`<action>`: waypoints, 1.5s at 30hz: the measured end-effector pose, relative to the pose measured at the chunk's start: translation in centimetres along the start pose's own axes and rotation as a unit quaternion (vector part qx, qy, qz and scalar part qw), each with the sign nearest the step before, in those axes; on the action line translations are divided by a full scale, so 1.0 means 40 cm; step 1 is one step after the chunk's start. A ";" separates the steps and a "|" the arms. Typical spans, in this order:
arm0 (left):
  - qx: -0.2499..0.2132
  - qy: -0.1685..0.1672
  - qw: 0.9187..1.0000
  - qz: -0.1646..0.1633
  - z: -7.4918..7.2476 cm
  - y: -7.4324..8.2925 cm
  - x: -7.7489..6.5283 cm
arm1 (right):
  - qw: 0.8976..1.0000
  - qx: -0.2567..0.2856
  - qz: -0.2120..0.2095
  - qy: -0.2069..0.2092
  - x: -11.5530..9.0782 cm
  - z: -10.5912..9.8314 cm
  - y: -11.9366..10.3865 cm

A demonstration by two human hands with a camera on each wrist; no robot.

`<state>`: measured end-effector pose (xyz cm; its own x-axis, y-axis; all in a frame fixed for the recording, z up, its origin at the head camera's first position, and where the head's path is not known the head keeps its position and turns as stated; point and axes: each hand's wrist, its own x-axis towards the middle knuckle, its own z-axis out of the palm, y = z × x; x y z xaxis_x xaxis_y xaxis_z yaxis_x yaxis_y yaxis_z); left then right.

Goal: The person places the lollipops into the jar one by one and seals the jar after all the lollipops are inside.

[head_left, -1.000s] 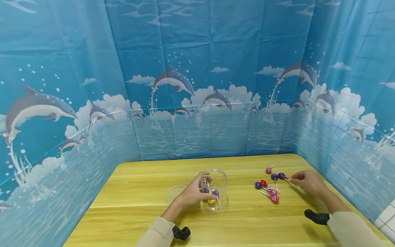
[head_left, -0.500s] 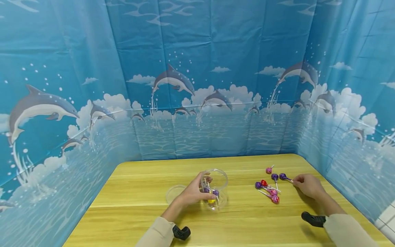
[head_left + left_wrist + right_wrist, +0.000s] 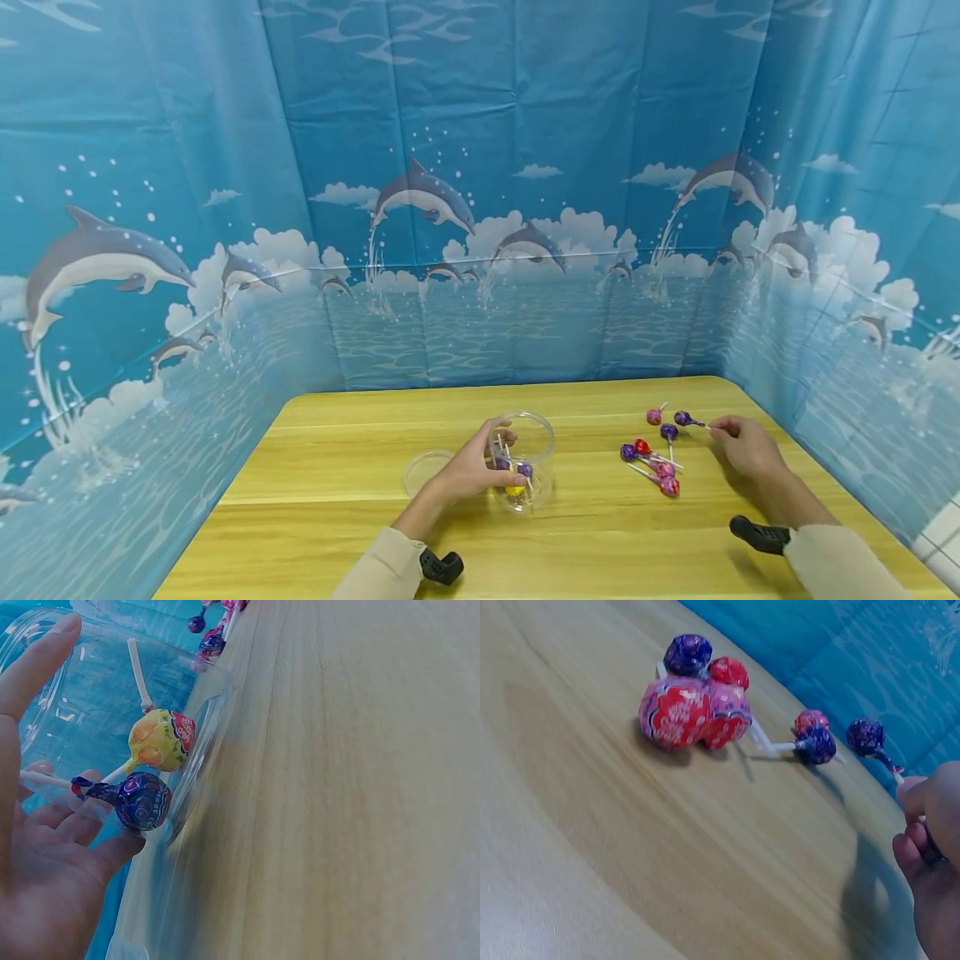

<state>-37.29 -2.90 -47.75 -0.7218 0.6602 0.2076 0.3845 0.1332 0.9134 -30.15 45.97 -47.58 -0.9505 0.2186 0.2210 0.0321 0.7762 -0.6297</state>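
Observation:
My left hand (image 3: pixel 474 468) grips a clear plastic jar (image 3: pixel 534 442) from its left side, thumb in front and fingers behind. Inside the jar lie a yellow lollipop (image 3: pixel 161 741) and purple ones, among them a purple lollipop (image 3: pixel 142 801) near the wall. At the right of the table my right hand (image 3: pixel 750 448) pinches the white stick of another purple lollipop (image 3: pixel 866 737), whose wrapped head points left. In the right wrist view this head shows raised above the wood.
On the table (image 3: pixel 337 533), several loose lollipops lie left of my right hand: a red one (image 3: pixel 642 447), pink ones (image 3: pixel 669 486) and purple ones (image 3: pixel 669 432). A clear round lid (image 3: pixel 424 473) lies left of the jar. A dolphin-print curtain (image 3: pixel 480 333) surrounds the table.
My right hand has taken hold of the purple lollipop's stick, and its head has moved slightly up and away from the other lollipops. The left hand and jar have stayed put.

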 end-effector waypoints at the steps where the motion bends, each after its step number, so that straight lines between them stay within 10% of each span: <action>1: 0.000 0.000 1.000 0.000 0.000 0.001 0.000 | 1.000 0.007 -0.002 0.000 0.001 0.000 -0.004; 24: -0.012 -0.004 1.000 0.000 0.003 0.010 -0.003 | 0.980 0.170 -0.068 -0.074 0.024 0.064 -0.237; 45: -0.017 -0.005 1.000 0.000 0.002 -0.001 0.003 | 0.963 0.183 -0.161 -0.114 0.004 0.089 -0.431</action>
<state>-37.34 -2.78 -47.81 -0.7154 0.6681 0.2046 0.3647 0.1072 0.9249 -31.94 30.53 -39.35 -0.9374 -0.1672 0.3055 -0.3473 0.5131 -0.7849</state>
